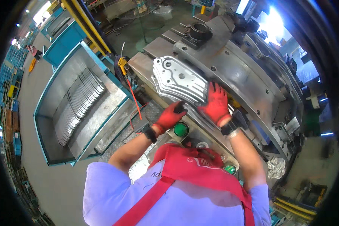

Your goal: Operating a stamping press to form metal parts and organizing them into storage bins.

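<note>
Several silvery stamped metal panels (180, 77), with holes and long ribs, lie overlapping on the edge of a press bed in front of me. My left hand (170, 117), in a red glove with dark fingertips, is closed at the near edge of these panels, its fingers curled against the metal. Farther right, my right hand (216, 103), also red-gloved, rests on the panels with its fingers stretched out and thumb apart. Its palm side is hidden. Below my left hand sits a green round push button (180, 129), and another green button (230, 169) is by my right forearm.
At left stands a blue-edged metal bin (45, 141) holding a row of similar panels (79, 107). A yellow air gun (122, 64) with a red hose hangs beside it. The heavy steel die (233, 60) rises beyond my hands. Far left, a person (35, 52) is in the aisle.
</note>
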